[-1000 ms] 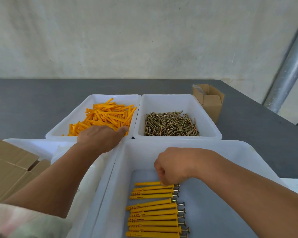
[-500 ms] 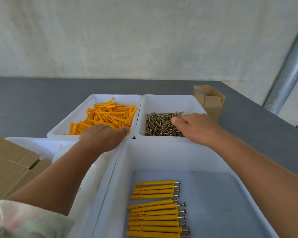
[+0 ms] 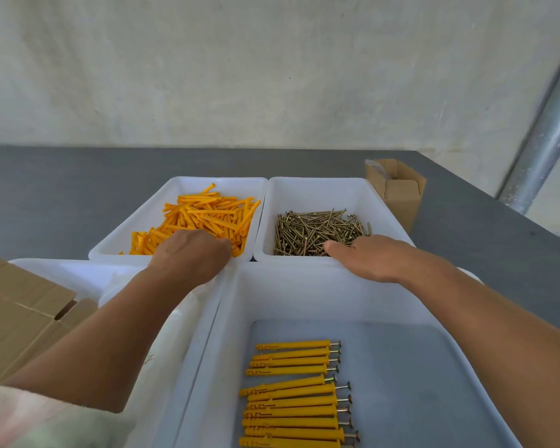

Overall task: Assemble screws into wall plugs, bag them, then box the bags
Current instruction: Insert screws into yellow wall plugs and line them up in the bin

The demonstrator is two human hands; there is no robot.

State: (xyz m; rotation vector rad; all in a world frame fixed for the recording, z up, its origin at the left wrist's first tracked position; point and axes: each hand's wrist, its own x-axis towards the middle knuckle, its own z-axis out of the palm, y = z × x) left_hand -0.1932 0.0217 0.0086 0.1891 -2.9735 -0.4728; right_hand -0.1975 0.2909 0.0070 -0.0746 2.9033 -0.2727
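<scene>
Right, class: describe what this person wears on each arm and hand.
The left hand and right hand are bare: no gloves, rings or watch show. The left arm's upper part is covered by a pale sleeve with faint pink and green blotches. The right arm is bare to the frame edge.

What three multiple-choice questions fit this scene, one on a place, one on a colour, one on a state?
1. Where is the right hand? A on the plugs; B at the screws; C in the small box.
2. What colour are the plugs? A blue; B green; C orange.
3. The small box is: A open; B taped shut; C crushed flat.

Answers: 1 B, the hand lies over the near edge of the screws. 2 C, the whole heap is orange. 3 A, its top flaps stand up.
</scene>
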